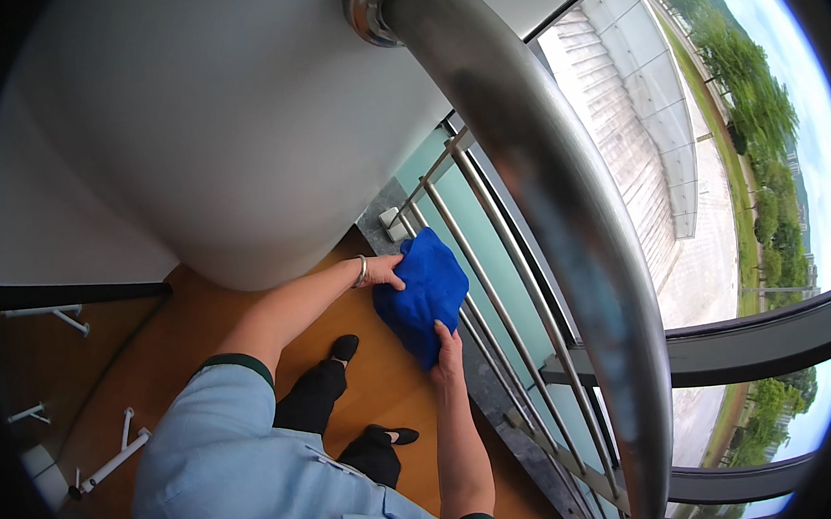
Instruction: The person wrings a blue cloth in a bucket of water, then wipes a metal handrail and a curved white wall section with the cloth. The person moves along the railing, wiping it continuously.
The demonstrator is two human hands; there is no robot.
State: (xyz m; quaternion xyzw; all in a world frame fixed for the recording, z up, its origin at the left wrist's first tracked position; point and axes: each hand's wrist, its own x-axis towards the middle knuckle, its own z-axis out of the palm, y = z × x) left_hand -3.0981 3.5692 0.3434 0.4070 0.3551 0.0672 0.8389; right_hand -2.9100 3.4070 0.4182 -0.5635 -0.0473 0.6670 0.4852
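Note:
A blue cloth (423, 292) is stretched between my two hands, next to the metal railing bars. My left hand (381, 271), with a bracelet at the wrist, grips its left edge, thumb on top and the other fingers hidden beneath. At the lower right edge, my right hand (447, 345) pinches the cloth with its thumb over it. The thick steel handrail (563, 184) curves close in front, to the right of both hands and apart from them. Whether the cloth touches the thin railing bars (451, 224) behind it, I cannot tell.
A large white column (227, 128) rises at the left and far side. Brown floor (299, 371) lies under my feet, with a grey stone ledge (515, 415) along the railing. White metal legs (114, 461) stand at lower left. Windows with dark frames (763, 341) line the right.

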